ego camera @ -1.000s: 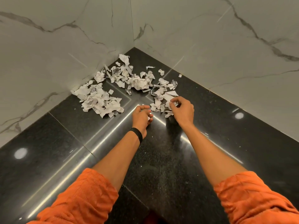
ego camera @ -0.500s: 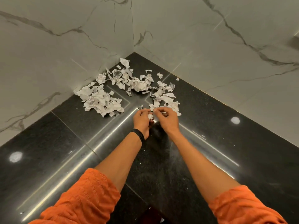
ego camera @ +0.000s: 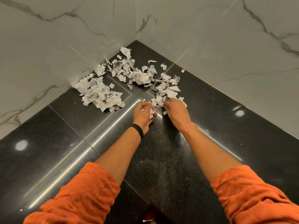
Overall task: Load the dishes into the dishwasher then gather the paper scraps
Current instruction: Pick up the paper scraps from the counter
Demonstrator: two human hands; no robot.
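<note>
A handful of crumpled white paper (ego camera: 151,112) is being held in the left hand (ego camera: 143,114). Its grip is being formed by fingers curled round the wad, with the palm turned inward, low over the black polished stone surface (ego camera: 161,167). A black wristband (ego camera: 138,130) is being worn on that wrist.

Just beside it, the right hand (ego camera: 177,113) is being held palm down, its fingertips (ego camera: 165,104) bent onto the nearest pieces of the torn white paper scraps (ego camera: 100,94). Whether anything is being pinched in that grip cannot be told, since the fingertips are being partly hidden among the paper. One small piece is lying on the surface just under this hand.

Beyond the hands, the scraps are being shown in three loose clusters in the corner of the surface. One is lying against the left grey-veined marble wall (ego camera: 48,46). One is lying nearer the corner itself, and one is lying just past the right hand. A few single pieces are lying apart, near the right marble wall (ego camera: 226,38).

Both forearms are being stretched forward from pushed-up orange sleeves (ego camera: 77,196) at the lower edge of the view. Ceiling lights are being reflected as bright spots in the stone.
</note>
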